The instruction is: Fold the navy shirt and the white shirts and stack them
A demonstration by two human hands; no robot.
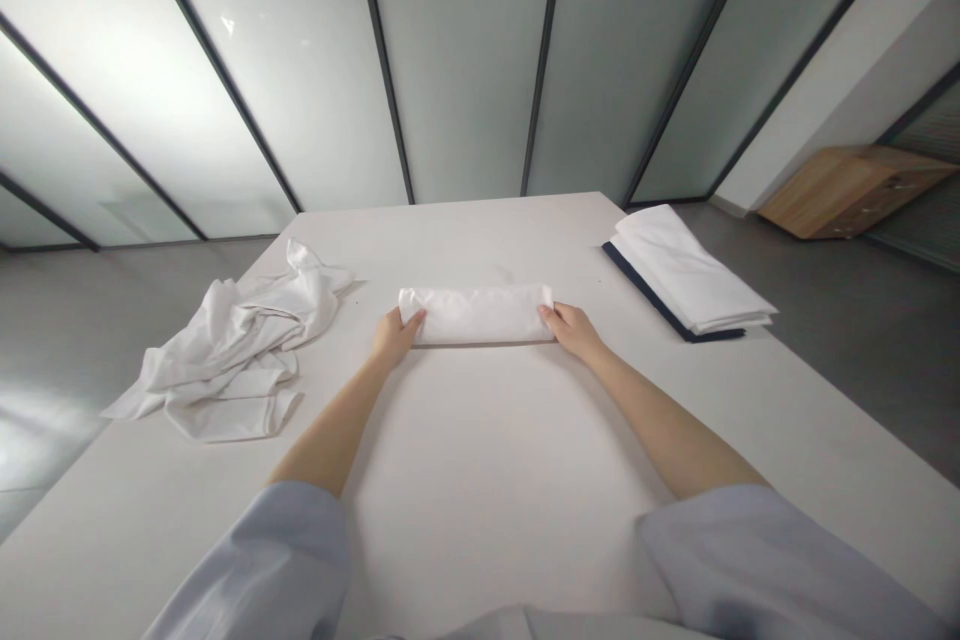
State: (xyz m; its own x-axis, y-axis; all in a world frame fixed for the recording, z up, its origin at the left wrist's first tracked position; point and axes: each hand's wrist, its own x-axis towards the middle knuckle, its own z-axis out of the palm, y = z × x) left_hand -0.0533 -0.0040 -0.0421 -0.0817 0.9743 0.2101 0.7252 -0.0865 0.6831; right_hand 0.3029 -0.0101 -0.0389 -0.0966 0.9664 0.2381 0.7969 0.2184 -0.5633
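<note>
A white cloth (480, 316), folded into a long narrow bundle, lies crosswise in the middle of the table. My left hand (395, 334) grips its left end, thumb on top and fingers hidden beneath or behind. At the right end my right hand (571, 328) pinches the cloth in the same way. Over to the left lies a crumpled white cloth (240, 335), loosely heaped. On the right, folded white fabric (686, 270) rests on a dark navy folded piece (652, 295).
The white table (487, 480) reaches toward a frosted glass wall (465, 60) with dark frames. A wooden cabinet (832, 190) stands on the grey floor beyond the right side. The crumpled cloth hangs near the left table edge, and the stack lies near the right edge.
</note>
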